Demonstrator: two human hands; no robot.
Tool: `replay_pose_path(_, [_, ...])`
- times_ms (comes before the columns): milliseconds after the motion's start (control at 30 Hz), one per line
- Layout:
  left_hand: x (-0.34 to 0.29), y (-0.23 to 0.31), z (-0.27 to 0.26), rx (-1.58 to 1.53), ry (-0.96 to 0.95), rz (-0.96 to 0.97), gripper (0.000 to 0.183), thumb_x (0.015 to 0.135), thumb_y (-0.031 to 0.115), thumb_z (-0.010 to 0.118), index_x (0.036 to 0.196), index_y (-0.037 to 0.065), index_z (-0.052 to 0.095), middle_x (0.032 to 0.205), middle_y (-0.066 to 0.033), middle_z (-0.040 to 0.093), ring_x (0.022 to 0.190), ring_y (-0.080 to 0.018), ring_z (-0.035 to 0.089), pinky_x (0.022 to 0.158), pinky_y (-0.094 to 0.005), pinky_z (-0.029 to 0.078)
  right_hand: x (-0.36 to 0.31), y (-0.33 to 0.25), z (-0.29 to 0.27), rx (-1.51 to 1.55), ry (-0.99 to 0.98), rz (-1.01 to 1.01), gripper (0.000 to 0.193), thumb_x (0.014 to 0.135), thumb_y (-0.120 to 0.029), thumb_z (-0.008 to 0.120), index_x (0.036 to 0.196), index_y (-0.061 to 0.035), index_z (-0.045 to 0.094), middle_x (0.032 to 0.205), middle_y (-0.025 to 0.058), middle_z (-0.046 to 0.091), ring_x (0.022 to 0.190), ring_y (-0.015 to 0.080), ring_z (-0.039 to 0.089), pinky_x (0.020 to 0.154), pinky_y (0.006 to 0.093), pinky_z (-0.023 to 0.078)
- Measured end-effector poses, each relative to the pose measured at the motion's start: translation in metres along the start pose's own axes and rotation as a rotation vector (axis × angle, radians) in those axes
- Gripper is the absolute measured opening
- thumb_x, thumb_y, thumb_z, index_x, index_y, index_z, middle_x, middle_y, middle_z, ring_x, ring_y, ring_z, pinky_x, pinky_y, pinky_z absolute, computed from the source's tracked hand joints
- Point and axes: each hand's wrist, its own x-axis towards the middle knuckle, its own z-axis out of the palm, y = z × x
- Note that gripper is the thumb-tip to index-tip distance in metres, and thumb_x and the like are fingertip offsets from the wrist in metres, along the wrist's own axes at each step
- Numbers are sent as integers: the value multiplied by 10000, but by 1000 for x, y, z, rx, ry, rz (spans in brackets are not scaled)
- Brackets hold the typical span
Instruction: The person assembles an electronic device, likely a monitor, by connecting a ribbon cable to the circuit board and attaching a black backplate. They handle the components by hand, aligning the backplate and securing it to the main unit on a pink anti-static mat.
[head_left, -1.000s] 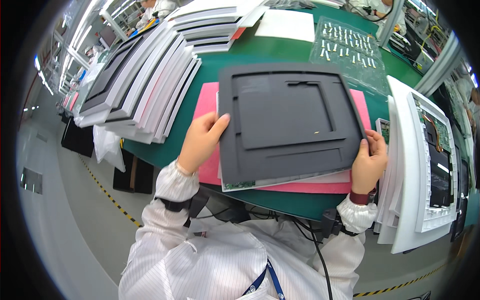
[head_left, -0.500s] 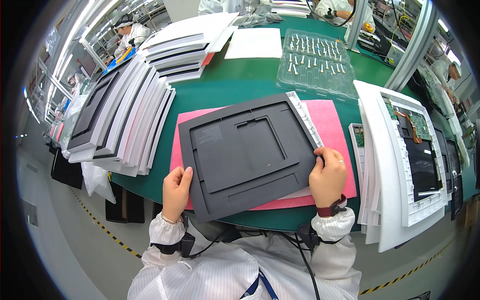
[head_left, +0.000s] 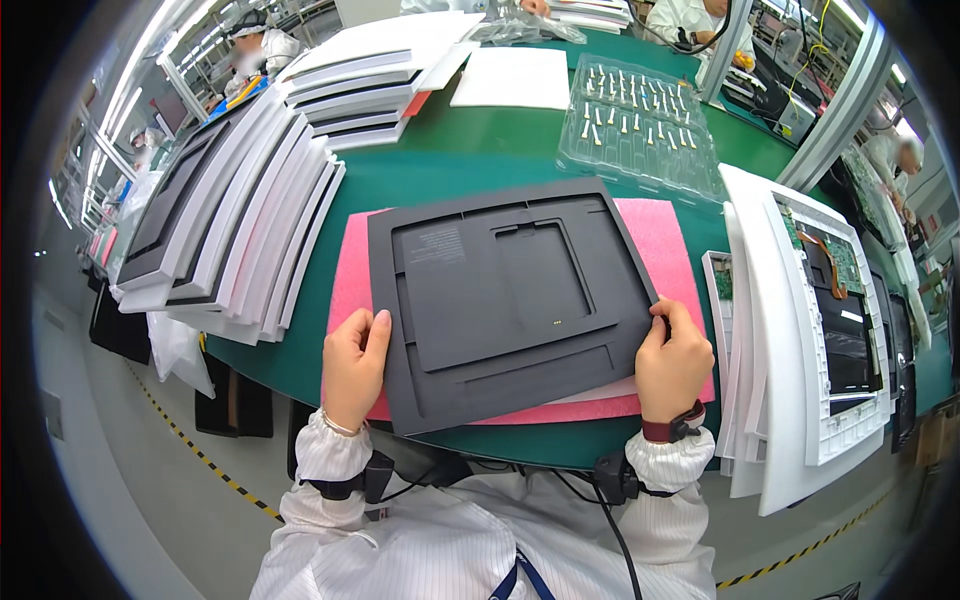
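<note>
A dark grey rectangular panel with recessed square areas lies over a pink foam mat on the green table. My left hand grips the panel's near left edge, thumb on top. My right hand holds its near right corner, where a thin white sheet shows beneath the panel. A dark band sits on my right wrist, and both arms are in white sleeves.
A fanned stack of white and dark panels fills the left. At the right, white frames with a circuit board unit are stacked. A clear tray of small white parts and white sheets lie at the back. Other people work beyond.
The panel has come lower and flatter onto the pink mat. Both hands have shifted along its near edge, still gripping it, and the view has tilted.
</note>
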Motion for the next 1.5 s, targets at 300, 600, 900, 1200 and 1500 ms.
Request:
replay_pose_path(300, [-4, -3, -2, -14, -7, -33, 391, 965, 218, 570, 659, 6, 451, 526, 10, 360, 523, -55, 309, 455, -288, 243, 0, 1, 1, 45, -1, -33, 162, 791, 49, 572, 902, -24, 664, 834, 143, 684, 809, 326, 653, 688, 418, 504])
replay_pose_path(600, [-17, -10, 4, -132, 11, -28, 345, 993, 207, 524, 710, 14, 485, 563, 33, 395, 535, -45, 344, 466, -266, 262, 0, 5, 2, 69, 16, -88, 158, 776, 81, 559, 871, -9, 647, 892, 132, 688, 840, 327, 633, 736, 417, 494])
replay_pose_path(900, [-12, -9, 7, -63, 24, 5, 356, 988, 215, 530, 704, 7, 478, 549, -3, 389, 521, -76, 343, 467, -291, 275, 2, 5, 3, 83, 20, -81, 141, 775, 88, 541, 838, -7, 624, 946, 129, 687, 864, 332, 619, 772, 421, 479])
replay_pose_path(1200, [-10, -4, 3, -18, -16, -7, 347, 989, 196, 522, 711, -2, 455, 585, 13, 348, 578, -60, 324, 493, -279, 275, 2, 4, 2, 80, -5, -92, 129, 770, 83, 545, 820, -4, 626, 935, 140, 689, 859, 344, 621, 776, 436, 477])
replay_pose_path(1500, [-5, -8, 3, 21, -18, 15, 357, 972, 204, 545, 696, -10, 474, 533, -66, 376, 490, -114, 352, 461, -326, 279, 1, 6, 3, 32, 2, -129, 145, 760, 86, 549, 827, -2, 643, 913, 143, 688, 856, 333, 618, 762, 428, 479])
